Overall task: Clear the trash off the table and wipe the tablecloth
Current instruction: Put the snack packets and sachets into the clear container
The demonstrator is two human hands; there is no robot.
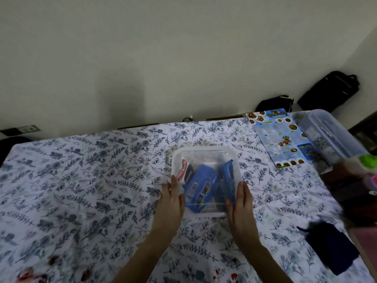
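Note:
A clear square plastic container (204,152) sits in the middle of the floral tablecloth (81,180). Inside it lie blue snack wrappers (201,188) and a red and white Choco Pie wrapper (183,168). My left hand (172,203) presses flat against the container's left side, fingers together. On the container's right side my right hand (241,205) does the same. Both hands clasp the container between them.
A blue food menu leaflet (279,137) lies at the back right, beside a long clear plastic box (330,133). A dark blue cloth (332,246) lies at the right front edge. Blurred green and pink items (369,164) are at far right. Black bags (328,90) lean against the wall.

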